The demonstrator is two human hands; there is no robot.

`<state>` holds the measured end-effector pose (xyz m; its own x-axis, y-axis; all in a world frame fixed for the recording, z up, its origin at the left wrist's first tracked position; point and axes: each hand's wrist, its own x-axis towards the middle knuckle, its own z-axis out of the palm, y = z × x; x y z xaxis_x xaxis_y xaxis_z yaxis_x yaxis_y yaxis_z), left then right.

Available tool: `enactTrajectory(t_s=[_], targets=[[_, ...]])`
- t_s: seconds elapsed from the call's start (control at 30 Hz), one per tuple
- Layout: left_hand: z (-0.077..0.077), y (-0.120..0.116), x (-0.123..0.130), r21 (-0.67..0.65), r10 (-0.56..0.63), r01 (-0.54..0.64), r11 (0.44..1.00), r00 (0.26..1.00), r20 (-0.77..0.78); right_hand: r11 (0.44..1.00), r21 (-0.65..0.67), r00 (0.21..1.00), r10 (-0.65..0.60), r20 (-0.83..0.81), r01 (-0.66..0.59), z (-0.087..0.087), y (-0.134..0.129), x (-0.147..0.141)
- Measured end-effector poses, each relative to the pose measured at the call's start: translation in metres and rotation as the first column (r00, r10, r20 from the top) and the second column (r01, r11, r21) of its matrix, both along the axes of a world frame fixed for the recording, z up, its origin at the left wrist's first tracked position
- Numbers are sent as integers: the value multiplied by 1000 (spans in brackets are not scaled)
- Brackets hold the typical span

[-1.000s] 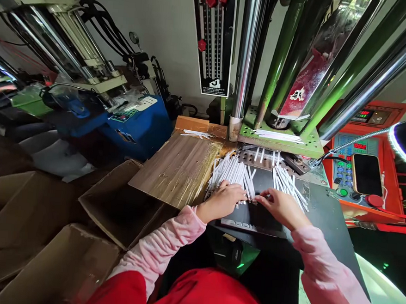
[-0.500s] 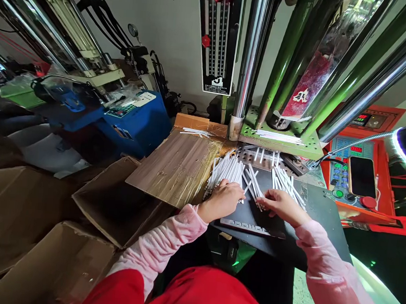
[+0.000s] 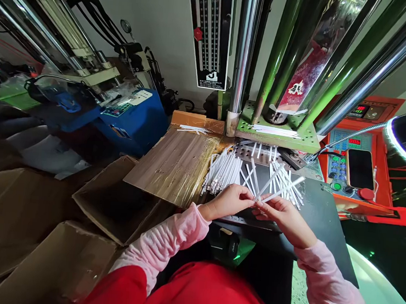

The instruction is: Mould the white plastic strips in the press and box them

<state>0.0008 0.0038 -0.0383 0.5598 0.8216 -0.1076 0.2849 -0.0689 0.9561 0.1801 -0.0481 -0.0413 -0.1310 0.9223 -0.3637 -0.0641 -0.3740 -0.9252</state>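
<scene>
Just above the front of the black plate, my two hands meet with their fingertips close together. My left hand [image 3: 232,201] is closed, thumb and fingers pinching the near end of a thin white strip [image 3: 269,181]. Closed beside it, my right hand [image 3: 283,216] pinches another white strip [image 3: 287,188] that slants up to the right. Behind my left hand lies a dense pile of white strips [image 3: 224,172]. Past my right hand is a looser pile of strips [image 3: 292,190]. A few crossed strips [image 3: 249,176] lie between the piles.
A wood-grain board [image 3: 169,166] with yellowish threads lies left of the strips. Cardboard boxes [image 3: 98,198] stand at lower left. The green press plate [image 3: 280,134] and its columns rise behind. At right are an orange control box [image 3: 392,170] and a phone [image 3: 360,168].
My hands have come together from either side of the middle strips. Two strips are now lifted between my fingers, slanting up to the right. The view has shifted slightly.
</scene>
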Motion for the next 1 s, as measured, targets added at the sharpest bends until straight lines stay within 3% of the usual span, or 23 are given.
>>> enactTrajectory(t_s=[0.13, 0.3, 0.47, 0.63, 0.73, 0.87, 1.0], targets=[[2, -12, -11, 129, 40, -33, 991, 998, -54, 980, 153, 956, 84, 279, -131, 0, -16, 12], [7, -30, -29, 174, 54, -39, 984, 995, -83, 883, 311, 767, 82, 637, -352, -1, -32, 23], [12, -38, -41, 130, 40, -23, 991, 990, -135, 830, 377, 675, -2, 738, -410, -5, -34, 12], [14, -43, -44, 36, -5, 10, 999, 989, -150, 803, 311, 554, 29, 832, -509, -2, -33, 7], [11, -44, -40, 87, 17, -4, 996, 989, -144, 803, 280, 487, 14, 873, -526, -3, -33, 7], [6, -41, -32, 207, 21, 16, 978, 984, -175, 811, 292, 542, 36, 839, -506, -9, -32, 13], [6, -38, -27, 280, -34, 120, 953, 955, -294, 862, 388, 658, -89, 748, -325, -12, -37, 32]])
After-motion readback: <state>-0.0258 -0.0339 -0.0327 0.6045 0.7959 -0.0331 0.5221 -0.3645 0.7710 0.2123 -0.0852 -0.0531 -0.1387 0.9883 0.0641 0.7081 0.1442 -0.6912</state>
